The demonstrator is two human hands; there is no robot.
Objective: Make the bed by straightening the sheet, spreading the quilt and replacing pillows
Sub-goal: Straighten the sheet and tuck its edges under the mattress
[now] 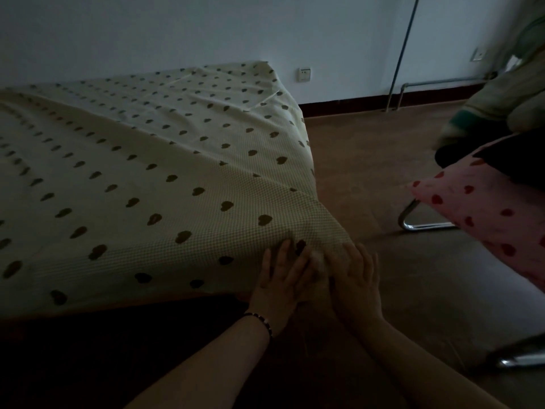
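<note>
A pale sheet (141,160) with dark heart-shaped spots covers the bed and has loose wrinkles toward its far end. Both hands rest at the sheet's near right corner. My left hand (283,284), with a bead bracelet on the wrist, lies flat with fingers spread on the corner. My right hand (356,281) lies beside it, fingers apart, pressing where the sheet drops over the bed's edge. A pink pillow (483,214) with red hearts sits on a chair at the right. A greenish quilt (501,93) is piled above it.
Brown floor (368,160) stretches between the bed and the chair. The chair's chrome legs (413,222) stand on it at the right. A metal pole (402,51) leans by the far wall near a wall socket (304,74). The room is dim.
</note>
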